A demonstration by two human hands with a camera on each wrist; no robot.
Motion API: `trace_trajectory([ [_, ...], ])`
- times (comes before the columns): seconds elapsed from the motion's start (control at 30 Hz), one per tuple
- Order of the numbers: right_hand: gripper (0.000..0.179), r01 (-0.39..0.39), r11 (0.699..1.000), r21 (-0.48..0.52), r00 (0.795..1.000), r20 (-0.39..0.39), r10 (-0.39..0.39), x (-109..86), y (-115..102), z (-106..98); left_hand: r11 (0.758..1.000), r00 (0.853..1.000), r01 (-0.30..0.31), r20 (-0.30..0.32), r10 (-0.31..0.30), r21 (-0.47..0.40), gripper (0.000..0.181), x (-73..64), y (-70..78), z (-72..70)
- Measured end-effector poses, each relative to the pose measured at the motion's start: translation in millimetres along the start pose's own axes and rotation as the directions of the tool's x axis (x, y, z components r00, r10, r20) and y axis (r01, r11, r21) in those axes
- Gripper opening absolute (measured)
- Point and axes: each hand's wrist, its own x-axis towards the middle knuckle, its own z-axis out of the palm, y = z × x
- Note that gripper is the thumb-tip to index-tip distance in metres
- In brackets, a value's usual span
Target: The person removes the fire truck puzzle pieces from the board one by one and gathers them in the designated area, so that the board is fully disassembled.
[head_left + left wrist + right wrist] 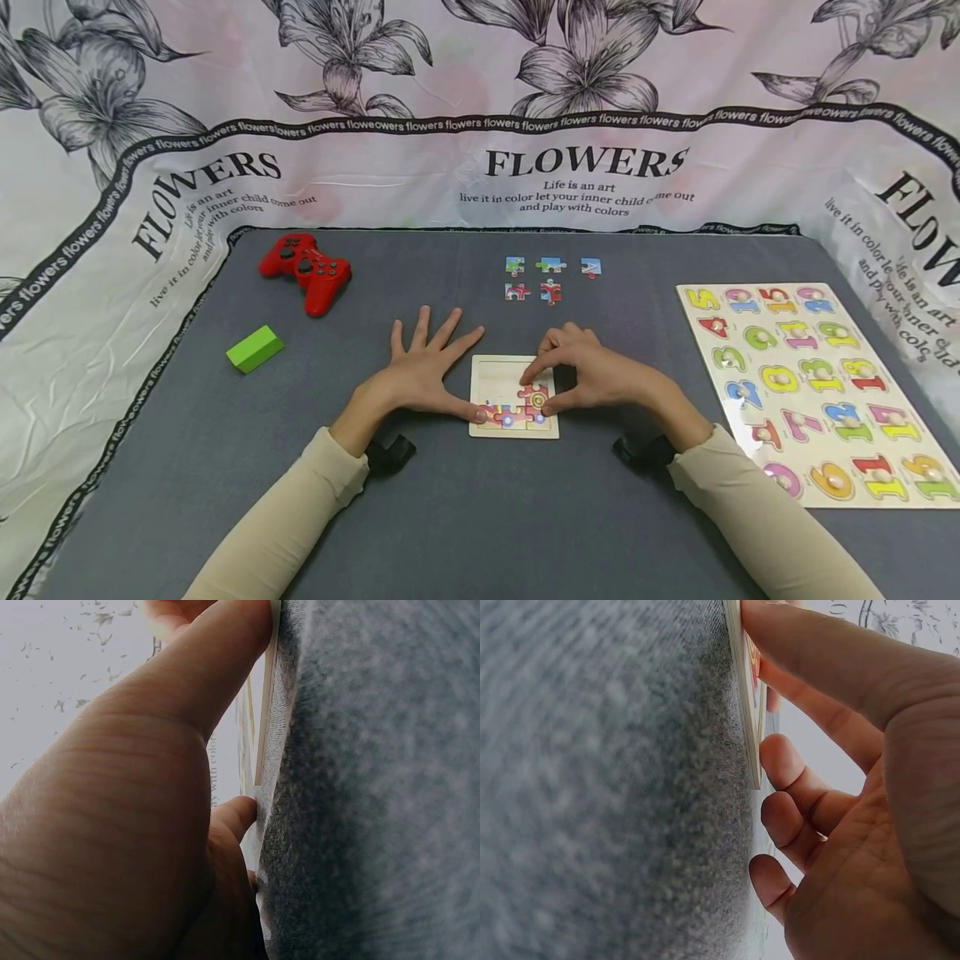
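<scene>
The left hand, fingers spread wide, should brace the wooden board at near left while the right hand, pinching a red piece, presses it flat.

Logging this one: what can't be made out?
Head: part of the jigsaw tray, covered by the left hand and right hand.
Head: lower-left corner of the number puzzle board, behind the right sleeve; lower-right, cut off by the picture edge.
Head: details on the loose jigsaw pieces, too small.
Left wrist: the jigsaw tray's face, seen edge-on.
Right wrist: the jigsaw tray's remainder, cut off at top.
</scene>
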Motion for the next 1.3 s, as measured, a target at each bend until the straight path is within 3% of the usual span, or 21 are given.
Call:
trace_trajectory([
  [0.57, 0.040, 0.012, 1.000, 0.014, 0.999, 0.039, -0.012, 0.2, -3.8, -1.7, 1.000, 1.000, -0.003, -0.007, 0.003, -0.011, 0.118, -0.2, -0.1, -0.2],
  [1.3, 0.040, 0.018, 1.000, 0.001, 1.000, 0.021, -0.019, 0.4, -4.2, -2.8, 1.000, 1.000, -0.006, -0.011, 0.006, -0.014, 0.119, 1.1, -2.4, 2.0],
])
